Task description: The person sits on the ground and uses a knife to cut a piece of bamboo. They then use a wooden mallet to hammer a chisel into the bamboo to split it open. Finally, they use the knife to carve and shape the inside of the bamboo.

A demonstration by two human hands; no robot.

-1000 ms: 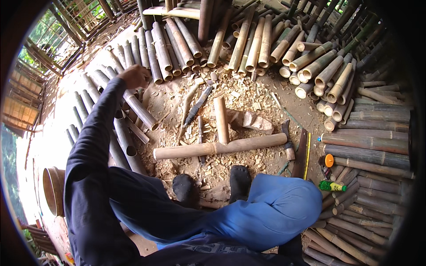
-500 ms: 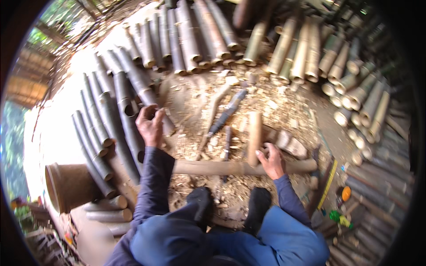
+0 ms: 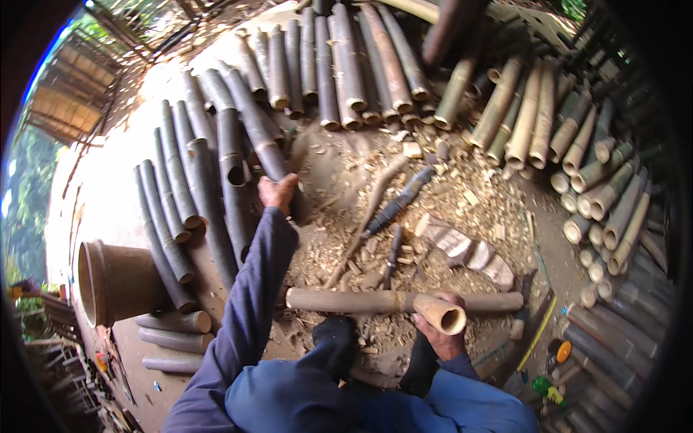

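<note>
My left hand is wrapped round the near end of a dark bamboo pole, which slants away among other poles. My right hand grips a short, pale bamboo tube, its hollow end facing me. Under and beside that tube, a long bamboo pole lies crosswise in front of my feet. Beyond it, a large blade or tool with a dark wrapped handle rests on the wood chips, beside a bent stick. A smaller dark tool lies nearer to me.
Rows of bamboo poles spread along the far side, with more bamboo stacked at the right. A wide brown bucket lies on its side at the left, near cut lengths. A pale stone block sits among the chips. An orange tape roll lies right.
My left hand has moved forward and closed on the dark pole's end. My right hand has taken up the short bamboo tube, which stood upright, and brought it nearer, tilted toward me.
</note>
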